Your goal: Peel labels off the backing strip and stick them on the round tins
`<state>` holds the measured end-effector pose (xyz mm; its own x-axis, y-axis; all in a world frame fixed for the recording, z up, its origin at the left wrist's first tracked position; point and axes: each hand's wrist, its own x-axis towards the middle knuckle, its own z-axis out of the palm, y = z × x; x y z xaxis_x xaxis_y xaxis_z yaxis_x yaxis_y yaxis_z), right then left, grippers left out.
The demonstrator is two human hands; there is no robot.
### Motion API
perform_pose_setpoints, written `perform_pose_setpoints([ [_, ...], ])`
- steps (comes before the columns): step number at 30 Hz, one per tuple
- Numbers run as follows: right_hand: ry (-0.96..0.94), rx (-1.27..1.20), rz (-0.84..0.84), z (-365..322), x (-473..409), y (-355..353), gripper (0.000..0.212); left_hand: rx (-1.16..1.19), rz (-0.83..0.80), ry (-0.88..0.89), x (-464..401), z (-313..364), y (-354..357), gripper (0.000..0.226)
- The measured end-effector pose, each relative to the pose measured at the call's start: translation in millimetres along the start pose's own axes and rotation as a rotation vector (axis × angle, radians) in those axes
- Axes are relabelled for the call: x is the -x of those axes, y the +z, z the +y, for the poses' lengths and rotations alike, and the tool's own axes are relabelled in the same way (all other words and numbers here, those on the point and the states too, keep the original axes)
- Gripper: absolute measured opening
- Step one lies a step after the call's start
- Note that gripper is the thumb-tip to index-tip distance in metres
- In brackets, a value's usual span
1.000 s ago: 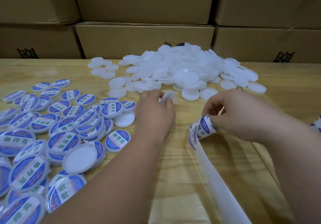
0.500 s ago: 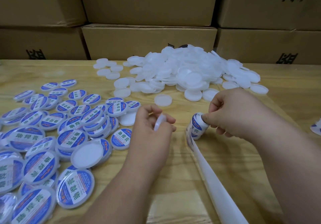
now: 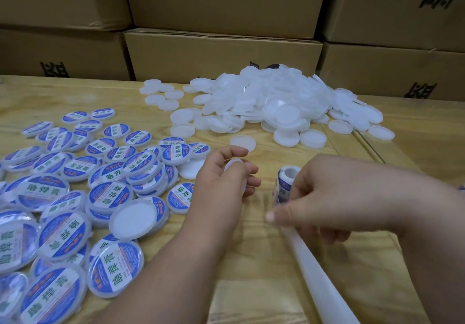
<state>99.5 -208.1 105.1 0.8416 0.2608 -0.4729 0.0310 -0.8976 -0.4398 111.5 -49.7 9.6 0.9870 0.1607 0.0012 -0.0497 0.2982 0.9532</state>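
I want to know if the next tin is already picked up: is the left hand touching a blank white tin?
Touching. The head view shows the left hand holding a blank white tin off the table, its fingers curled round the rim.

Both forearms bare, no sleeves (left hand (image 3: 224, 175), right hand (image 3: 324, 198)).

A single wide-angle camera sat on the person's head and looked forward and down across the wooden table (image 3: 415, 132), so there was no second view to overlap with it. It stood close over the left hand (image 3: 224, 180) and right hand (image 3: 324, 198), whose forearms entered from the bottom edge and filled the lower half of the picture. Farther off it faced the stacked cardboard boxes (image 3: 221, 54) along the table's back edge, which closed the top of the view.
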Motion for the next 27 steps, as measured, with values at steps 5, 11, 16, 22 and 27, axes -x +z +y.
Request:
perform_pose_setpoints([
  [5, -0.043, 0.082, -0.109, 6, -4, 2, 0.026, -0.141, -0.119, 0.021, 3, 1, -2, 0.018],
  [11, -0.11, -0.098, -0.053, 15, -14, 2, 0.019, -0.259, -0.361, 0.022, 12, 6, -4, 0.016],
  [16, -0.188, -0.196, -0.043, 19, -17, 2, 0.006, -0.236, -0.454, 0.042, 14, 7, -4, 0.022],
  [22, -0.213, -0.229, -0.042, 22, -17, 0, 0.006, -0.253, -0.419, 0.052, 13, 7, -3, 0.029],
  [27, -0.212, -0.256, -0.047, 23, -16, -1, 0.01, -0.31, -0.422, 0.058, 13, 7, -5, 0.024],
])
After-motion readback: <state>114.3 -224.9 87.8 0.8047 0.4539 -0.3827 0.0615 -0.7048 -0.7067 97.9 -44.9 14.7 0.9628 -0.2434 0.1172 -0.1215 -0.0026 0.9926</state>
